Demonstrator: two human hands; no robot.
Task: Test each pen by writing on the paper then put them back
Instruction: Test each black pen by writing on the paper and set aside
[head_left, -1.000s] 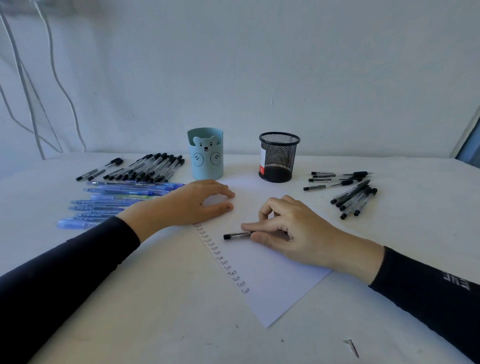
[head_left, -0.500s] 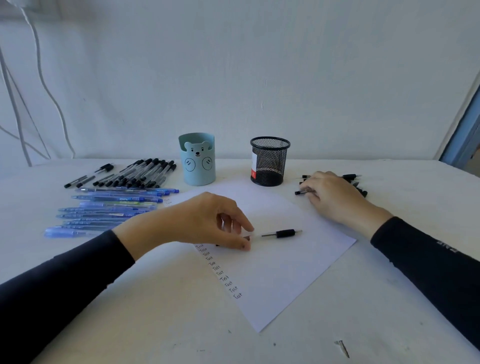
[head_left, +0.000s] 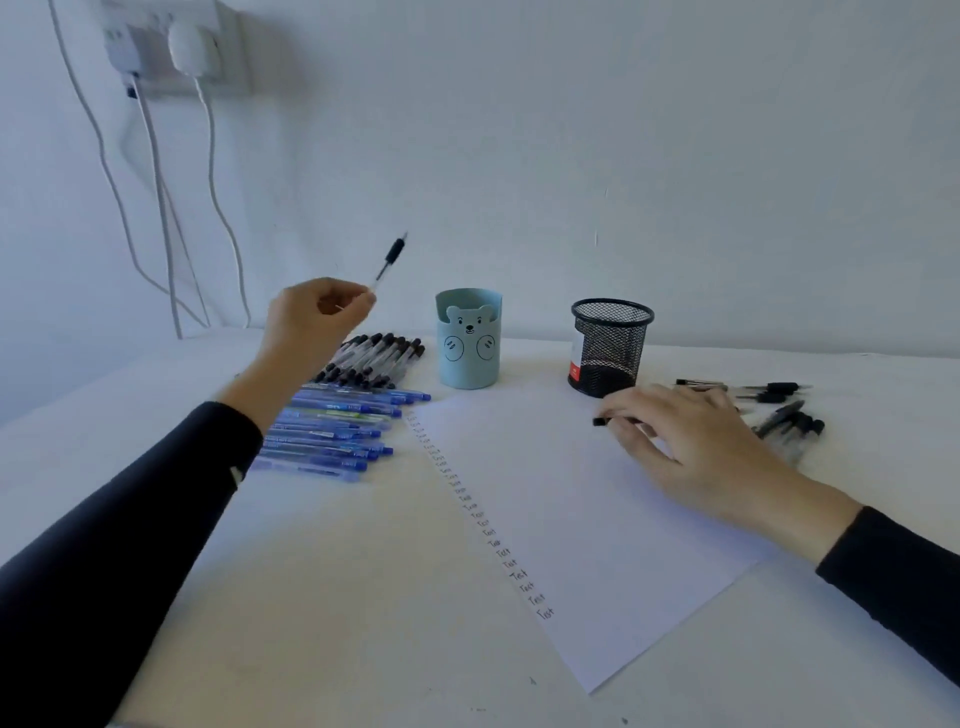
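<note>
Aloft, the left grip pinches a clear pen; the right grip grasps a black-capped pen over the paper.

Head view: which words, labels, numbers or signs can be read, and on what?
"Test": handwritten repeatedly in a column down the paper; lower entries legible, upper ones too small.
Blue pens: barrel print, too blurred.
Mesh cup: red-and-white label, unreadable.
Bear cup: drawn face, no words.
</note>
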